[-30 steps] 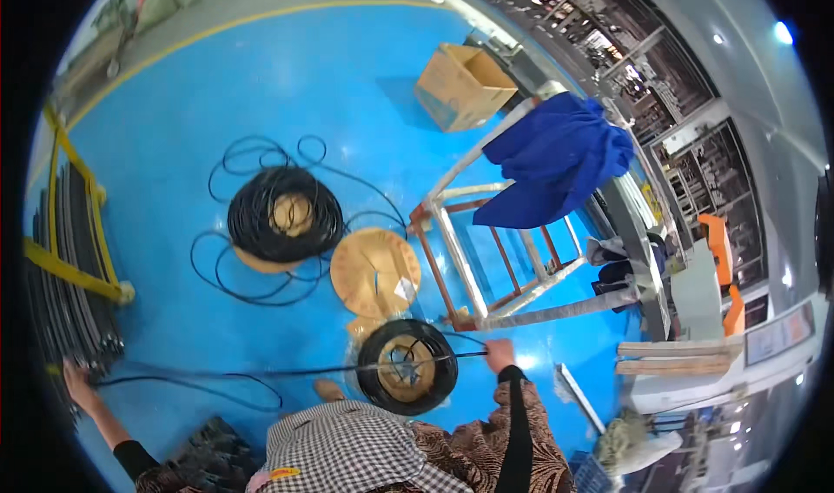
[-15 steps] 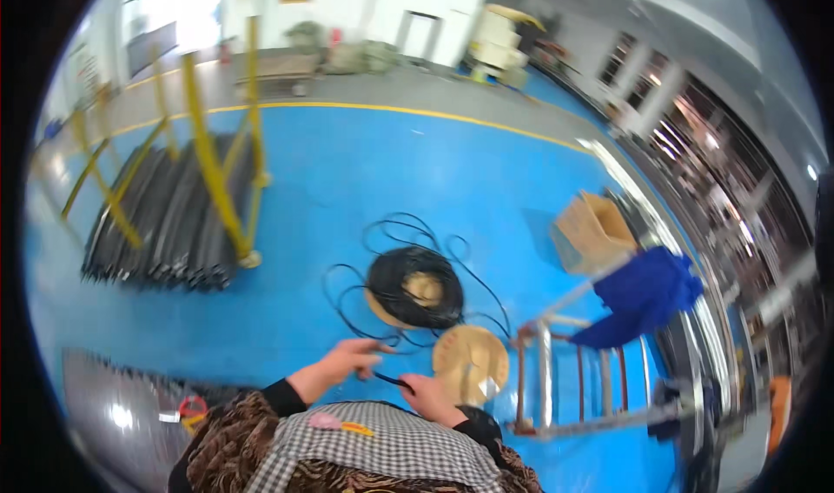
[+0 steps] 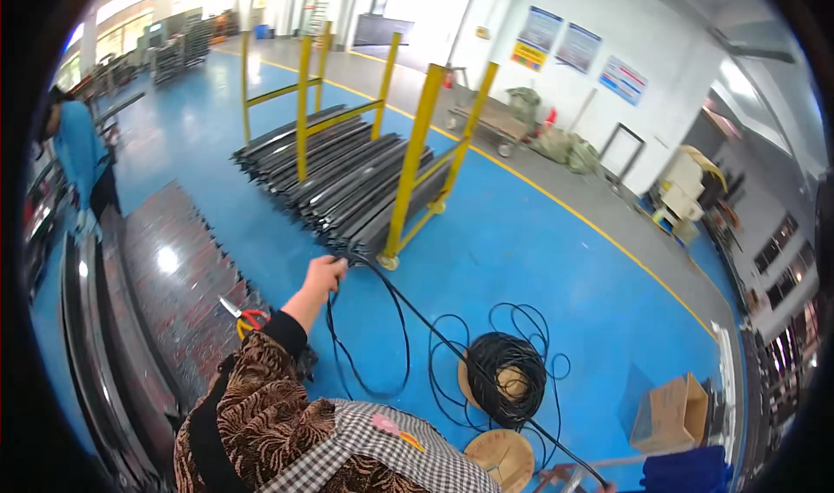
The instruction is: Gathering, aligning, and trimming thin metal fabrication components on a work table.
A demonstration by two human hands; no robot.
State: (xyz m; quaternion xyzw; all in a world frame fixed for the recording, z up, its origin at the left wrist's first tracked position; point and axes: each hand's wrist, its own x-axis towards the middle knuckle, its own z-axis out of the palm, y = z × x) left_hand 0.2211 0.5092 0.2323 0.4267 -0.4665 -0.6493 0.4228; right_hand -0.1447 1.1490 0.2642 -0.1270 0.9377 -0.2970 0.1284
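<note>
My left hand (image 3: 325, 276) is stretched out to the left, its fingers closed round a black cord (image 3: 426, 324). From there the cord runs straight down to the right, across the coil, to the lower edge. Only a sliver of my right hand (image 3: 607, 488) shows there, at the cord's end, with most of its fingers cut off. A loose loop hangs below my left hand. The large black coil (image 3: 495, 371) sits on a cardboard reel (image 3: 469, 389) on the blue floor, loose loops about it. A round cardboard disc (image 3: 499, 460) lies nearer me.
Cutters with red and yellow handles (image 3: 250, 321) lie on a worn metal-topped table (image 3: 165, 241) at left. Beyond stands a yellow-posted rack (image 3: 408, 180) of dark metal profiles. A co-worker in blue (image 3: 80, 145) is at far left. A cardboard box (image 3: 665, 415) and blue cloth (image 3: 686, 471) are at right.
My view has swung left. My hands, close together in front of me before, are now wide apart, left hand out to the left, with the cord drawn out between them.
</note>
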